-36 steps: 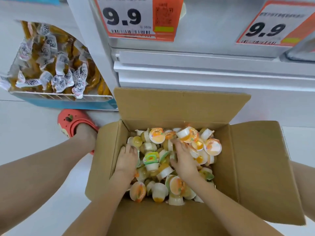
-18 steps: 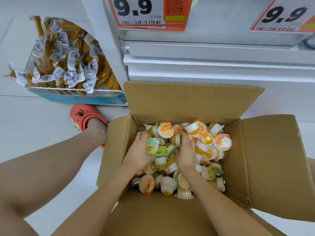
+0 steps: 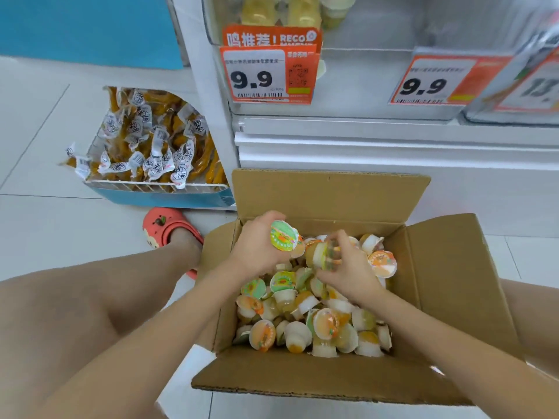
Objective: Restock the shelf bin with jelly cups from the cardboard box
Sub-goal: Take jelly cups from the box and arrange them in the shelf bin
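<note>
An open cardboard box (image 3: 453,285) on the floor holds several jelly cups (image 3: 305,325) with orange and green lids. My left hand (image 3: 255,246) is raised above the box's far left corner and grips jelly cups, one green-lidded cup (image 3: 283,240) facing me. My right hand (image 3: 348,269) is lifted beside it and grips a cluster of cups (image 3: 325,254). The clear shelf bin (image 3: 372,28) sits high above the price tags, with yellowish cups showing at its left end.
White shelving with orange 9.9 price tags (image 3: 266,75) stands right behind the box. A blue-based rack of wrapped yellow snacks (image 3: 151,143) sits on the floor at left. My foot in a red clog (image 3: 168,226) rests beside the box's left flap.
Both hands have risen out of the pile with jelly cups in their grip. The view has tilted upward, bringing the shelf bin into sight.
</note>
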Action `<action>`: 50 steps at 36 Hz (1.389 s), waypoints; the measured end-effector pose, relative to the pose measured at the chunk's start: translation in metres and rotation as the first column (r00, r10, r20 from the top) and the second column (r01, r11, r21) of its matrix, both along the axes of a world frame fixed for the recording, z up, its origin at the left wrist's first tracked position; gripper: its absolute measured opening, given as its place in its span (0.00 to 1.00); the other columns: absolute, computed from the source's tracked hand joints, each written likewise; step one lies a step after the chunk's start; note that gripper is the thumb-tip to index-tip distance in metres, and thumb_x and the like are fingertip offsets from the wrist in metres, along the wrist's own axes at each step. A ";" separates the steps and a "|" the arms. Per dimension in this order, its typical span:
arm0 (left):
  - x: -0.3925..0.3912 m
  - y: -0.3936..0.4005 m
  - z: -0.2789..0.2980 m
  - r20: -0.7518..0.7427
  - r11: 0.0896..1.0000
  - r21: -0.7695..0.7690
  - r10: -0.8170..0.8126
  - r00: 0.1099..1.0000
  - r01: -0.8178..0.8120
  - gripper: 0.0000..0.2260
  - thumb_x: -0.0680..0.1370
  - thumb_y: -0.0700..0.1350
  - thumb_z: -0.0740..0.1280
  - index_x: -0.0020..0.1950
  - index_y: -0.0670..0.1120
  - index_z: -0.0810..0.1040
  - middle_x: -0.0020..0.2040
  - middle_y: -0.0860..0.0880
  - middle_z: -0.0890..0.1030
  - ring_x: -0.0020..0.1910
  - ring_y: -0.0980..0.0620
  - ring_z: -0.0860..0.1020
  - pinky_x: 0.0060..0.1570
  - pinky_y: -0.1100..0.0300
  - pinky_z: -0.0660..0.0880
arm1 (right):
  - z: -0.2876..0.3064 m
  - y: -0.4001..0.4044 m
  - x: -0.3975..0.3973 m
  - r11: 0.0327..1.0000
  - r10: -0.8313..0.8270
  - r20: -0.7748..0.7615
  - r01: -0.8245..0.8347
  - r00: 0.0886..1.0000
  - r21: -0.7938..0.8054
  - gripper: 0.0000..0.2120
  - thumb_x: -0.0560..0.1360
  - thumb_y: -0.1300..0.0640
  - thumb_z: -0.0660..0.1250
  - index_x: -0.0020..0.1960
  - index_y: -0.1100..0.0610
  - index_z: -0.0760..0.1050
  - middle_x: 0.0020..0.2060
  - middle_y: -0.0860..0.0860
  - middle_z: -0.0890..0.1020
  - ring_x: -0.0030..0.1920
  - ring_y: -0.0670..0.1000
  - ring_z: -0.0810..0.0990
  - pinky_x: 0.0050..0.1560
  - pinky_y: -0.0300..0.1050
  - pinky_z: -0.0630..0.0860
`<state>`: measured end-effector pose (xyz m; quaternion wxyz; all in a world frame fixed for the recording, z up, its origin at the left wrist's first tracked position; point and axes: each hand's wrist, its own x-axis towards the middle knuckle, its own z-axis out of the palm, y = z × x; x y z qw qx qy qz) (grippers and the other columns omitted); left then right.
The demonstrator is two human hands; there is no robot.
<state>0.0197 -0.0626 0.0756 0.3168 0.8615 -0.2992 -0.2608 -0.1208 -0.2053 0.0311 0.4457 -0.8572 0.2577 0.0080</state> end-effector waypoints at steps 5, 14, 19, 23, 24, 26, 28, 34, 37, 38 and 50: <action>0.002 -0.018 0.076 0.047 0.987 -0.075 -0.140 0.989 0.143 0.31 0.64 0.40 0.76 0.65 0.47 0.68 0.55 0.53 0.77 0.48 0.54 0.76 0.41 0.64 0.70 | 0.077 -0.025 0.000 0.992 0.080 0.084 -0.072 0.993 -0.104 0.24 0.67 0.52 0.76 0.60 0.51 0.73 0.50 0.47 0.74 0.51 0.45 0.73 0.51 0.36 0.70; 0.005 -0.024 0.152 -0.581 0.901 -0.420 -0.170 0.796 -0.114 0.21 0.67 0.32 0.73 0.57 0.47 0.79 0.49 0.50 0.83 0.48 0.56 0.81 0.48 0.62 0.78 | 0.172 -0.058 -0.004 0.975 0.174 0.390 -0.101 0.904 -0.200 0.34 0.65 0.54 0.70 0.69 0.43 0.66 0.52 0.37 0.74 0.54 0.44 0.75 0.54 0.38 0.73; 0.001 -0.036 0.151 -0.678 0.868 -0.476 -0.259 0.688 -0.142 0.22 0.67 0.32 0.72 0.61 0.40 0.77 0.58 0.40 0.80 0.57 0.46 0.78 0.56 0.53 0.77 | 0.194 -0.056 0.008 0.933 0.269 0.433 -0.122 0.860 -0.338 0.36 0.62 0.56 0.68 0.68 0.42 0.60 0.55 0.36 0.71 0.53 0.39 0.72 0.48 0.27 0.67; 0.001 -0.045 0.145 -0.704 0.850 -0.486 -0.245 0.667 -0.201 0.21 0.66 0.36 0.71 0.59 0.41 0.77 0.58 0.41 0.80 0.56 0.47 0.79 0.55 0.57 0.78 | 0.209 -0.067 0.013 0.834 0.410 0.338 -0.199 0.847 -0.514 0.30 0.68 0.58 0.72 0.67 0.52 0.65 0.58 0.46 0.74 0.56 0.50 0.72 0.54 0.33 0.66; 0.001 -0.047 0.145 -0.704 0.849 -0.491 -0.255 0.663 -0.194 0.21 0.66 0.36 0.72 0.60 0.41 0.77 0.58 0.42 0.80 0.56 0.48 0.79 0.55 0.58 0.78 | 0.211 -0.072 0.012 0.832 0.413 0.318 -0.212 0.853 -0.513 0.29 0.69 0.58 0.74 0.66 0.54 0.66 0.58 0.46 0.74 0.57 0.48 0.72 0.55 0.31 0.65; 0.003 -0.049 0.147 -0.695 0.846 -0.508 -0.292 0.657 -0.161 0.22 0.66 0.37 0.75 0.59 0.43 0.78 0.56 0.43 0.82 0.55 0.50 0.80 0.51 0.61 0.78 | 0.215 -0.081 0.012 0.811 0.447 0.282 -0.251 0.849 -0.528 0.27 0.69 0.56 0.75 0.65 0.55 0.69 0.56 0.44 0.73 0.55 0.41 0.69 0.55 0.25 0.63; 0.003 -0.051 0.150 -0.695 0.831 -0.538 -0.344 0.632 -0.140 0.23 0.64 0.39 0.78 0.57 0.44 0.80 0.53 0.45 0.83 0.51 0.51 0.81 0.49 0.63 0.78 | 0.217 -0.088 0.013 0.798 0.494 0.246 -0.323 0.834 -0.509 0.27 0.69 0.55 0.75 0.66 0.54 0.71 0.55 0.44 0.73 0.53 0.39 0.69 0.54 0.25 0.64; -0.006 -0.058 0.151 -0.723 0.819 -0.537 -0.322 0.611 -0.204 0.23 0.64 0.42 0.77 0.58 0.43 0.80 0.51 0.44 0.83 0.48 0.51 0.82 0.50 0.61 0.79 | 0.223 -0.091 0.016 0.846 0.506 0.257 -0.415 0.824 -0.335 0.28 0.67 0.51 0.75 0.65 0.48 0.72 0.53 0.48 0.74 0.48 0.40 0.72 0.44 0.28 0.68; -0.012 -0.060 0.153 -0.782 0.791 -0.538 -0.341 0.521 -0.291 0.21 0.63 0.44 0.74 0.56 0.43 0.81 0.50 0.44 0.83 0.47 0.51 0.83 0.44 0.61 0.80 | 0.223 -0.089 0.017 0.879 0.468 0.293 -0.402 0.834 -0.257 0.27 0.66 0.48 0.74 0.64 0.44 0.72 0.53 0.48 0.74 0.48 0.43 0.73 0.40 0.30 0.69; -0.014 -0.059 0.153 -0.801 0.785 -0.535 -0.353 0.484 -0.312 0.21 0.63 0.44 0.73 0.55 0.42 0.81 0.50 0.43 0.83 0.47 0.50 0.83 0.43 0.60 0.80 | 0.223 -0.088 0.017 0.891 0.451 0.307 -0.401 0.838 -0.214 0.28 0.65 0.48 0.74 0.63 0.43 0.72 0.54 0.47 0.74 0.50 0.43 0.73 0.41 0.31 0.71; -0.018 -0.057 0.150 -0.814 0.785 -0.521 -0.339 0.472 -0.335 0.20 0.62 0.42 0.74 0.52 0.40 0.82 0.51 0.40 0.83 0.49 0.47 0.83 0.46 0.58 0.80 | 0.216 -0.072 0.017 0.929 0.368 0.294 -0.362 0.882 -0.077 0.32 0.64 0.53 0.78 0.65 0.45 0.70 0.59 0.44 0.76 0.59 0.46 0.75 0.58 0.46 0.75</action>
